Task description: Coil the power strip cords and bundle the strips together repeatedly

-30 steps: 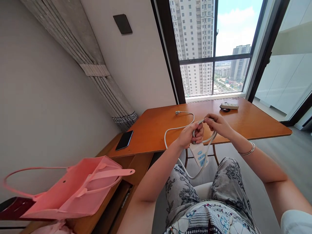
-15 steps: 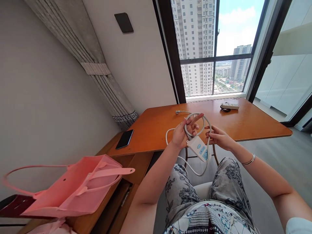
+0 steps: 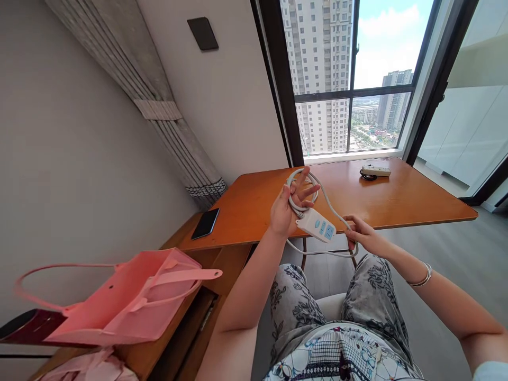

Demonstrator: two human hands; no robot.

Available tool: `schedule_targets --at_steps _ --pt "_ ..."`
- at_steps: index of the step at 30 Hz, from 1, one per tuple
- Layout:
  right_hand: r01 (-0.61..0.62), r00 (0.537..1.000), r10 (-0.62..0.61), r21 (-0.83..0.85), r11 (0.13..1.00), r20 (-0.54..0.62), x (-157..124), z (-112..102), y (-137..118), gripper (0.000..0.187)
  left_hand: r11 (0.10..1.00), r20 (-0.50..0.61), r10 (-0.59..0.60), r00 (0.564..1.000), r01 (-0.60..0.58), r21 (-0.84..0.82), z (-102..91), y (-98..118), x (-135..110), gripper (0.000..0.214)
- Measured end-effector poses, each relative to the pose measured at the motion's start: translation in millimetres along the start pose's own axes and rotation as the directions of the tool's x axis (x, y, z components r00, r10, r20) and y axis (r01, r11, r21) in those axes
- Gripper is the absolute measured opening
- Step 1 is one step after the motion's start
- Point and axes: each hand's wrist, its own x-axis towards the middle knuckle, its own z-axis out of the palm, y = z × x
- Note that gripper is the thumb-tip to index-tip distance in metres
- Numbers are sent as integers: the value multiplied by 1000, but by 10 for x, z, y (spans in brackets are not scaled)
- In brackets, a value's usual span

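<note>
My left hand (image 3: 283,214) is raised over the table's near edge with a white power cord (image 3: 291,182) looped around its fingers, some of which stick out. Close below those fingers hangs a white power strip (image 3: 316,226) with blue-marked sockets, tilted down to the right. My right hand (image 3: 363,235), lower and to the right, pinches a stretch of the same cord between thumb and fingers. From there the cord bends back in a loose loop below the strip. Where the cord's plug end lies is hidden behind my left hand.
A second power strip (image 3: 375,171) with a black cord lies on the orange wooden table (image 3: 416,201), towards the window. A phone (image 3: 205,224) rests at the table's left end. Nearer on the left, a pink bag (image 3: 130,301) stands on a wooden cabinet with an open drawer (image 3: 198,317).
My right hand has moved down and to the right, drawing the cord out from the coil. My left hand has shifted left and up, and the power strip has turned flatter.
</note>
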Motion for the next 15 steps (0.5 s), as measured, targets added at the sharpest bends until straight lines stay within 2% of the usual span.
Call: schedule_targets --at_steps 1,2,4,6,9,15 --pt "48 992 -64 -140 989 -107 -24 -4 11 40 1000 4 15 1000 -15 3 -25 1 14 33" --pt "97 966 -161 -292 952 -204 -45 -8 14 36 1000 12 25 1000 -25 10 -49 -3 28 32" --pt "163 885 -372 -562 811 -280 -75 -14 -11 30 999 34 35 999 -36 35 -91 -29 48 31" --pt "209 837 -503 -724 657 -215 -90 -10 -80 28 997 55 42 998 -46 69 -116 -71 56 32" --pt "286 798 -600 -836 469 -63 -87 28 -240 27 990 93 36 995 -49 136 -127 -142 47 34" --pt "426 691 -705 -877 223 157 -45 179 -573 26 974 177 -9 984 -31 224 -135 -277 -8 40"
